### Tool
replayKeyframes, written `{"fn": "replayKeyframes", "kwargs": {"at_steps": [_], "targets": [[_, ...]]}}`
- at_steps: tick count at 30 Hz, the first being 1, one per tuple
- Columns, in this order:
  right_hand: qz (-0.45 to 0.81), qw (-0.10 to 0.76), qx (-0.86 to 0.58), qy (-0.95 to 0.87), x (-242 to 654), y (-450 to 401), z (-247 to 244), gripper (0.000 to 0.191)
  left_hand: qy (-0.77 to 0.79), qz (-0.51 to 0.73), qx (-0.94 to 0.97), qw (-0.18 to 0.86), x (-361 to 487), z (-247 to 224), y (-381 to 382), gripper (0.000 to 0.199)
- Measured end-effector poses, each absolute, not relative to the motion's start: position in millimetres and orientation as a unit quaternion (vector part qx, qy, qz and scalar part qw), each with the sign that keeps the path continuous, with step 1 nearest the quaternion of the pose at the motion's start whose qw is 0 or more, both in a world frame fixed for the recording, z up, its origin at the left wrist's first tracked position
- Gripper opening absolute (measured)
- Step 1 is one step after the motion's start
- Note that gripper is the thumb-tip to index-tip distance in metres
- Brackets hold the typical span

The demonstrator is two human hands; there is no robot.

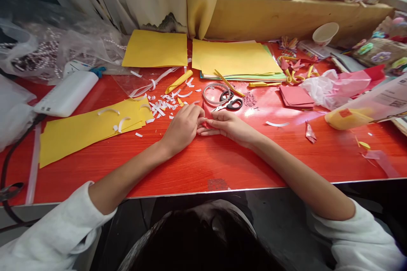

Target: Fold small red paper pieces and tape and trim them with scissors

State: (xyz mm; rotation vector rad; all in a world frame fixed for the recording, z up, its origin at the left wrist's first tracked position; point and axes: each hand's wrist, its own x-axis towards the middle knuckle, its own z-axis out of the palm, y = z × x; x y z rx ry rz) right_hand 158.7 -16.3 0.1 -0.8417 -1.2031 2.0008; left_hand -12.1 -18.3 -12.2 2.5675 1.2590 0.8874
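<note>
Over the middle of the red table, my left hand and my right hand meet with their fingertips close together. Between them they pinch a small piece of folded red paper, mostly hidden by the fingers. Just beyond the hands lie scissors with black handles, and a roll of clear tape rests against them. White paper scraps are scattered to the left of my left hand. A rolled yellow paper piece lies behind them.
Yellow sheets and a stack of coloured paper lie at the back. Yellow strips and a white power bank are at left. Red paper squares, a paper cup and a plastic bag stand at right.
</note>
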Motion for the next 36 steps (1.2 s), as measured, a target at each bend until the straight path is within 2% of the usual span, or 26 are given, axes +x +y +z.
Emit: {"fn": "replayKeyframes", "kwargs": {"at_steps": [6, 13, 20, 24, 26, 31, 36], "targets": [[0.767, 0.306, -0.313, -0.469, 161, -16, 3, 0.006, 0.424, 0.302, 0.85, 0.082, -11, -12, -18, 0.01], [0.736, 0.328, -0.327, -0.494, 158, -17, -3, 0.02, 0.44, 0.312, 0.832, 0.129, -10, -7, -19, 0.008], [0.74, 0.323, -0.328, -0.49, 159, -16, -2, 0.017, 0.464, 0.346, 0.794, 0.186, -9, -4, -20, 0.003], [0.739, 0.324, -0.334, -0.487, 159, -16, 0, 0.013, 0.501, 0.37, 0.747, 0.231, -10, -5, -17, 0.019], [0.74, 0.326, -0.331, -0.487, 159, -16, 1, 0.013, 0.51, 0.36, 0.739, 0.251, -11, -4, -17, 0.017], [0.745, 0.344, -0.342, -0.459, 158, -16, 1, 0.03, 0.506, 0.343, 0.746, 0.263, -11, 1, -18, 0.017], [0.747, 0.342, -0.345, -0.455, 159, -16, 2, 0.037, 0.492, 0.306, 0.744, 0.333, -14, 3, -15, 0.036]]}}
